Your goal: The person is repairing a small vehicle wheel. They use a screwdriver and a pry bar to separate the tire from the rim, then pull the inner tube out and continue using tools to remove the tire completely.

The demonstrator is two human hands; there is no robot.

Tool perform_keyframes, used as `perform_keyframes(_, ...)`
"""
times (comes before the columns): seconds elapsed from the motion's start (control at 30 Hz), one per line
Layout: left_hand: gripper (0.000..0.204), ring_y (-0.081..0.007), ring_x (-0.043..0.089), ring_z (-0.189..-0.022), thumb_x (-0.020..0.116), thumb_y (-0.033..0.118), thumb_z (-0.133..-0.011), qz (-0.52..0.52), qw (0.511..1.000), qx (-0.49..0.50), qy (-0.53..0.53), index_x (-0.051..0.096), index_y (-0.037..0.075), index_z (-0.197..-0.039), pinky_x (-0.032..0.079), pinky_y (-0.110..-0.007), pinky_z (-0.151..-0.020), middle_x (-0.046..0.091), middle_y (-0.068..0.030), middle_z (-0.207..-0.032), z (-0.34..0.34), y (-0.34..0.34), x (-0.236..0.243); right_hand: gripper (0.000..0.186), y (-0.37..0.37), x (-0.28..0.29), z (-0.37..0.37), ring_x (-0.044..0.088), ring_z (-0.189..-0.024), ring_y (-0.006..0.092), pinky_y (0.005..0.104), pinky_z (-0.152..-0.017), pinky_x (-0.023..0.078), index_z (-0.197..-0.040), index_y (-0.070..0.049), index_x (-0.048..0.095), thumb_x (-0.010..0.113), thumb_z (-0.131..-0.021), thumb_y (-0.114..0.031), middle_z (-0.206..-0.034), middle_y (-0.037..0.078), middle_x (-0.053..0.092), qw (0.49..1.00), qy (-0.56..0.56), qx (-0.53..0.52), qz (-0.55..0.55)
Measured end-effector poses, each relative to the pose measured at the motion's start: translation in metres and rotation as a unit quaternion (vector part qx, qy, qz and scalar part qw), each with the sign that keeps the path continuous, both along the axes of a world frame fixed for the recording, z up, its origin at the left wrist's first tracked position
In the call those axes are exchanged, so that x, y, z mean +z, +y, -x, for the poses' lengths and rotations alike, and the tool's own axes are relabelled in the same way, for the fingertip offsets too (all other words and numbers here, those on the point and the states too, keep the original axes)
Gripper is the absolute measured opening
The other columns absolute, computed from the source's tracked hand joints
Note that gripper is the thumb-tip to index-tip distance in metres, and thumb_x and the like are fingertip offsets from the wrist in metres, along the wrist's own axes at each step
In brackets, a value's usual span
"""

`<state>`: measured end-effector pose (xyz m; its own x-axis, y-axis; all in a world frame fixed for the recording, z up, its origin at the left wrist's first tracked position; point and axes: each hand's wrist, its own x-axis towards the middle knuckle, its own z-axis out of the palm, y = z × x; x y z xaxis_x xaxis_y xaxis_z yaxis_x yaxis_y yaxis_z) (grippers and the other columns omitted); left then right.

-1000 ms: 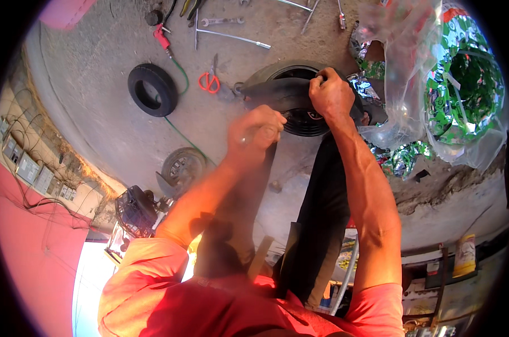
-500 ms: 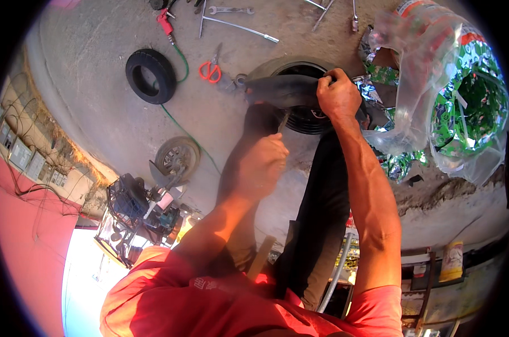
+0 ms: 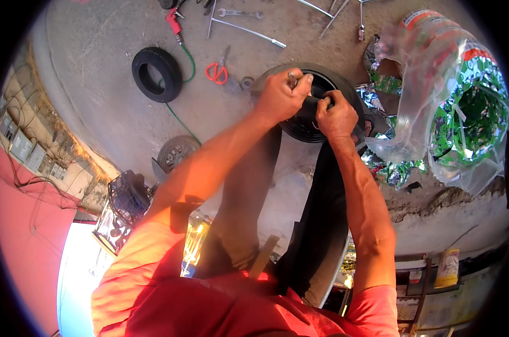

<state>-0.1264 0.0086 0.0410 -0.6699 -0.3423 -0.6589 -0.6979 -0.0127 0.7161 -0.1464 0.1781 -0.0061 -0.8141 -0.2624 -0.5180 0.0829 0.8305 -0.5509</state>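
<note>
Both hands in tight, upper centre of frame!

Here's the round black wheel w/ dusty rubber tyre (image 3: 302,131), upper centre. L hand (image 3: 281,98) is closed round a short dark stub (image 3: 292,80); R hand (image 3: 337,116) is clenched on a black rubbery-looking strip (image 3: 310,103) btwn the two. Best approach, prob.: keep R's hold firm, work L in small moves, knuckles off the rim edge. Tough view, tho: hands hide most of the strip, stub's full length can't be told, & silver metal bars (image 3: 316,7) get cut off at top edge.

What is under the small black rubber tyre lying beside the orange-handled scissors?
A thin green hose runs beneath the tyre, showing at its right and lower edges. Anything else there is covered and cannot be seen.
</note>
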Motion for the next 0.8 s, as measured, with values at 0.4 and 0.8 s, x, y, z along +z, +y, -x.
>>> perform_keyframes(0.4, 0.041, -0.0332, 0.065, -0.057, 0.071, 0.036, -0.089, 0.146, 0.987, -0.049, 0.045, 0.064, -0.001, -0.073, 0.050, -0.044, -0.058, 0.063, -0.0197, -0.062, 0.057, 0.017, -0.089, 0.011, 0.010, -0.028, 0.004, 0.072, -0.070, 0.0363, 0.0485, -0.065, 0.057, -0.088, -0.015, 0.073, 0.067, -0.082, -0.022, -0.077, 0.011, 0.074, 0.998, 0.038, -0.050, 0.018)
perform_keyframes(0.8, 0.052, -0.0409, 0.068, -0.068, 0.065, 0.043, -0.091, 0.192, 0.973, -0.114, -0.055, 0.064, -0.005, -0.071, 0.051, -0.050, -0.067, 0.065, -0.0269, -0.068, 0.097, -0.014, -0.128, 0.023, -0.013, -0.036, 0.054, 0.073, -0.080, 0.0430, 0.0547, -0.074, 0.057, -0.094, -0.014, 0.073, 0.061, -0.086, -0.032, -0.082, 0.020, 0.075, 0.992, -0.074, -0.057, -0.088)
